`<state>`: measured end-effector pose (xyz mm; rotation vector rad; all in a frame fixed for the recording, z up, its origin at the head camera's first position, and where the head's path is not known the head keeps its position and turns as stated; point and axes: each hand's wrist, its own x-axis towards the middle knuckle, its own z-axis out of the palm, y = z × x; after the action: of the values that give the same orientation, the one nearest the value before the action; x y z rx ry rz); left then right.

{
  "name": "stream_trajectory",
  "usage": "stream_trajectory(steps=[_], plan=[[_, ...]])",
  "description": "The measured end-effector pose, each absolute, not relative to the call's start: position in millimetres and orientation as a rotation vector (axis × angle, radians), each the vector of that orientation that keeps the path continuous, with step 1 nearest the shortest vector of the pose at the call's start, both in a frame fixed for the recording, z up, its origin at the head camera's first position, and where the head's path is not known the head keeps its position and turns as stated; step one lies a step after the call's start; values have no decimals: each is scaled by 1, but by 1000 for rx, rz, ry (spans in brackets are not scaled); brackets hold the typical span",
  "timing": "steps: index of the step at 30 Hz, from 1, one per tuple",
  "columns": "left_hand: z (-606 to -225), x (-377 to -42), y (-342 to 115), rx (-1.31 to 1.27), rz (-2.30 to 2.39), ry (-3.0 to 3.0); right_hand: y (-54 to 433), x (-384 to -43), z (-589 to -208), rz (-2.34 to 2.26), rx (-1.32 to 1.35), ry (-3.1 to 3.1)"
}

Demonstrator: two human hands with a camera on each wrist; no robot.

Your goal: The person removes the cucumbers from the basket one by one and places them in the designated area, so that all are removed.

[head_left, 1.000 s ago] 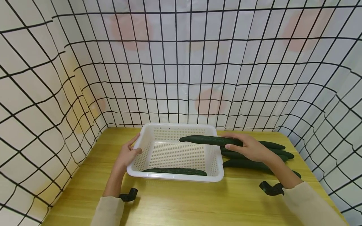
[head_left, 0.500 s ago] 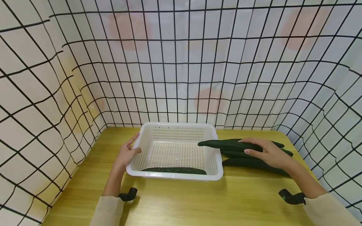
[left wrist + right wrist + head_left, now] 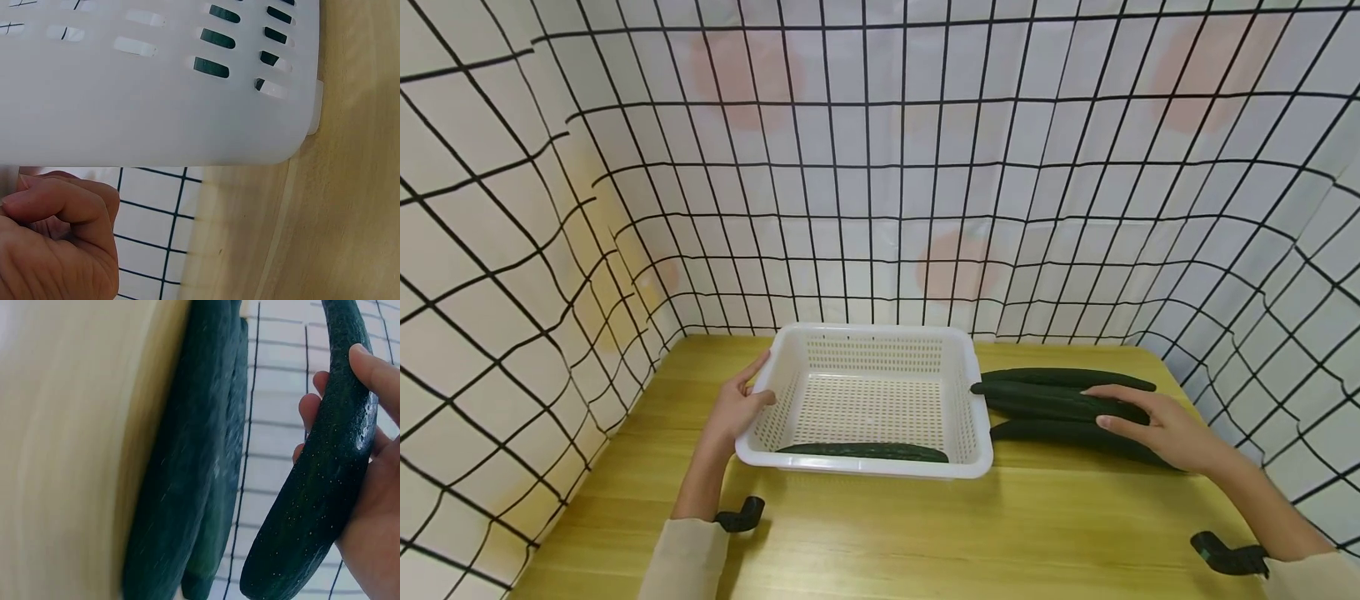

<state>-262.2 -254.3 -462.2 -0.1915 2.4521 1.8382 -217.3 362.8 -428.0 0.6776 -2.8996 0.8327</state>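
My left hand (image 3: 739,414) grips the left rim of a white perforated plastic basket (image 3: 880,469), thumb over the edge. Along the basket's near side lies one dark green cucumber (image 3: 865,452), also glimpsed through the slots in the left wrist view. To the right of the basket, my right hand (image 3: 1176,431) holds another cucumber (image 3: 312,487) near one end, fingers and thumb around it. It hangs just over the other cucumbers (image 3: 181,462), its far tip overlapping the basket's right rim in the head view.
Below the held one, several cucumbers (image 3: 1075,437) lie side by side on the wooden table (image 3: 880,542). A white backdrop with a black grid (image 3: 880,200) encloses the back and both sides. Small black wrist cameras (image 3: 1228,554) sit at both wrists.
My right hand has carried the cucumber rightward and down, from over the basket to over the other cucumbers. The left hand and basket have stayed put.
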Motion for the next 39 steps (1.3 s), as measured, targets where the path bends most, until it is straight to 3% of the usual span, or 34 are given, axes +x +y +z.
stream_trajectory(steps=[13,31,39], plan=[[-460,-260,-253,-178,1838,2459,403,-205,-453,841,621,-2964],[-462,-263,-254,-190,1833,2446,395,-199,-492,805,688,-2848],[-438,-250,-246,-198,1853,2408,388,-199,-503,637,799,-2729]])
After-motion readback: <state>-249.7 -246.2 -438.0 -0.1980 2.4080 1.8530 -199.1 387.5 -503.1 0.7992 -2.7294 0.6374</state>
